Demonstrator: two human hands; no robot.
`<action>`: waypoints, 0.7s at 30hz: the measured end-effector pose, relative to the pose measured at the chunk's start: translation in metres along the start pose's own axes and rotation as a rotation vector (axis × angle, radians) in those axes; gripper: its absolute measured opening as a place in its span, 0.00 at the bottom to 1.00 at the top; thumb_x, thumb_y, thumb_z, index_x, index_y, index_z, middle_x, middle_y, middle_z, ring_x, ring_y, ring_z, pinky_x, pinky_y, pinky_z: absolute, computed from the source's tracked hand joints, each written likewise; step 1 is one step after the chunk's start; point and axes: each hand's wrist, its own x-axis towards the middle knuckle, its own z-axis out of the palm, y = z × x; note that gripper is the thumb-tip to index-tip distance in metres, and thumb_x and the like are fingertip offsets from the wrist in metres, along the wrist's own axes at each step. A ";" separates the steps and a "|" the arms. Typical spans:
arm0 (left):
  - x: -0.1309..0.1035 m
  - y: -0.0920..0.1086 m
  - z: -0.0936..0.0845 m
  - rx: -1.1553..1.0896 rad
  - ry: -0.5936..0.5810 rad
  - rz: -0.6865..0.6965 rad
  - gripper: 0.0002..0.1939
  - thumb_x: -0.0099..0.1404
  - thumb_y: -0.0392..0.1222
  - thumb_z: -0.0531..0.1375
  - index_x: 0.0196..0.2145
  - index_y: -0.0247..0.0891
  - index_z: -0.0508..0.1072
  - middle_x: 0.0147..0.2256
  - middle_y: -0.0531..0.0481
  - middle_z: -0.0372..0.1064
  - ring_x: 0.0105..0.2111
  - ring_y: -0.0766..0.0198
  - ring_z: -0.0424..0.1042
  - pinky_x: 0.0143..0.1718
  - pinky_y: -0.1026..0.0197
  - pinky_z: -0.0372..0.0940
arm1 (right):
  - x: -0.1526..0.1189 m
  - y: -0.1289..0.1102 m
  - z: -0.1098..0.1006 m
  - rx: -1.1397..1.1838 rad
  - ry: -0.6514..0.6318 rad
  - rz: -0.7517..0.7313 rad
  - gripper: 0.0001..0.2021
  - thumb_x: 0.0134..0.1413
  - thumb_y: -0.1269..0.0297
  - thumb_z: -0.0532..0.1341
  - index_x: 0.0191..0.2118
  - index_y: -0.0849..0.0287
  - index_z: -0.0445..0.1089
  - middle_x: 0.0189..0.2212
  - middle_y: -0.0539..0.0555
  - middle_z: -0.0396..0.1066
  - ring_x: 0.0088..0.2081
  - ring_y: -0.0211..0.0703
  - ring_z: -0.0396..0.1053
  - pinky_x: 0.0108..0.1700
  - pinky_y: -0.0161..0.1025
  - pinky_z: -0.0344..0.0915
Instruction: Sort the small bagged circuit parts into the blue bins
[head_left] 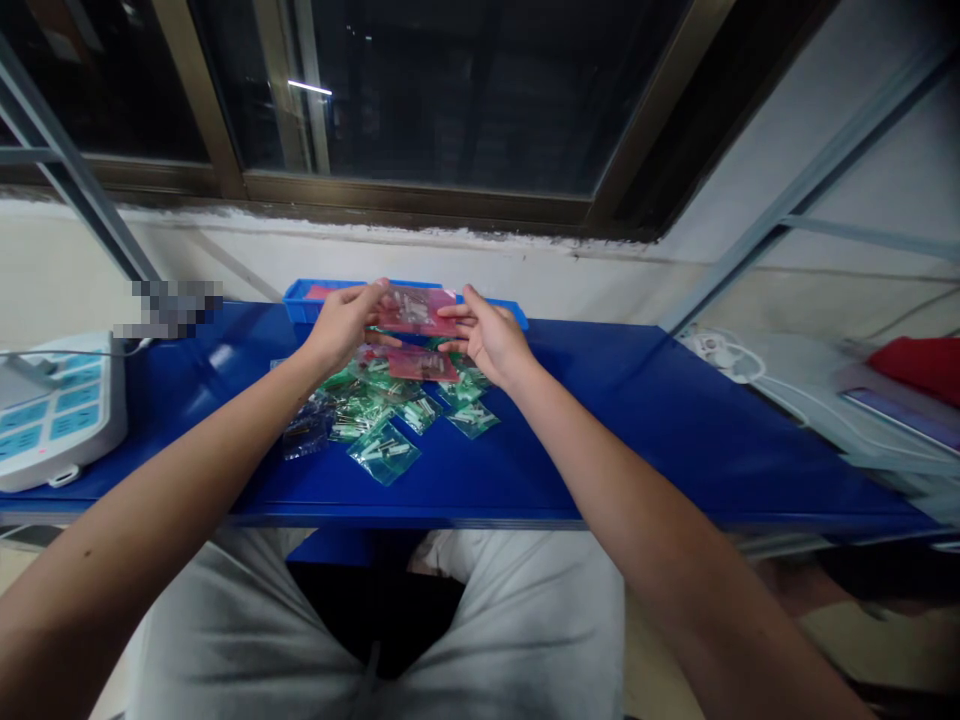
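Between my two hands is a pink plastic bag (414, 308) with small clear pieces inside, held up above the desk. My left hand (346, 322) pinches its left edge with thumb and fingers. At its right edge, my right hand (489, 335) grips it, thumb on top. Just below lies another pink bag (422, 364). Under and in front of it spreads a pile of green-tinted clear bags (360, 405) holding small pale and dark parts. One such green bag (384, 452) sits nearest to me. Darker bluish bags (306, 430) lie at the pile's left.
Behind my hands stands a blue tray (298, 300) with something pink in it, against the wall. A white power strip (67, 410) with blue sockets is at the left. White plugs and cables (720, 352) lie at the right, near a red item (919, 365).
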 end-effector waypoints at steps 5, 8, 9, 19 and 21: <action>0.004 -0.012 -0.004 0.147 -0.028 0.110 0.10 0.54 0.37 0.67 0.31 0.37 0.68 0.26 0.52 0.67 0.28 0.66 0.71 0.34 0.59 0.72 | 0.003 0.014 0.000 -0.147 -0.029 -0.070 0.06 0.47 0.66 0.69 0.32 0.60 0.73 0.33 0.53 0.74 0.30 0.38 0.71 0.27 0.35 0.72; 0.003 -0.015 -0.003 0.255 -0.073 0.164 0.15 0.52 0.33 0.67 0.38 0.38 0.71 0.30 0.52 0.69 0.30 0.66 0.70 0.32 0.63 0.69 | 0.006 0.018 -0.002 -0.242 -0.016 -0.128 0.14 0.45 0.72 0.67 0.41 0.57 0.76 0.42 0.54 0.75 0.29 0.37 0.71 0.24 0.33 0.69; 0.002 -0.015 -0.002 0.282 -0.088 0.179 0.18 0.52 0.32 0.66 0.41 0.38 0.71 0.32 0.51 0.70 0.31 0.65 0.71 0.32 0.63 0.68 | 0.006 0.019 -0.003 -0.276 -0.013 -0.142 0.19 0.45 0.74 0.66 0.46 0.55 0.76 0.44 0.54 0.75 0.29 0.37 0.71 0.23 0.32 0.68; 0.001 -0.020 0.002 0.321 -0.065 0.105 0.18 0.55 0.33 0.63 0.44 0.38 0.73 0.39 0.46 0.72 0.34 0.62 0.72 0.33 0.61 0.69 | 0.010 0.023 -0.007 -0.441 -0.023 -0.173 0.30 0.45 0.77 0.61 0.57 0.52 0.73 0.58 0.56 0.69 0.24 0.32 0.69 0.23 0.34 0.69; 0.001 -0.019 0.002 0.306 -0.060 0.088 0.18 0.54 0.33 0.63 0.44 0.38 0.73 0.38 0.47 0.73 0.33 0.63 0.72 0.33 0.60 0.70 | 0.012 0.025 -0.008 -0.441 -0.027 -0.166 0.30 0.46 0.77 0.61 0.57 0.52 0.72 0.56 0.56 0.70 0.23 0.32 0.68 0.23 0.35 0.69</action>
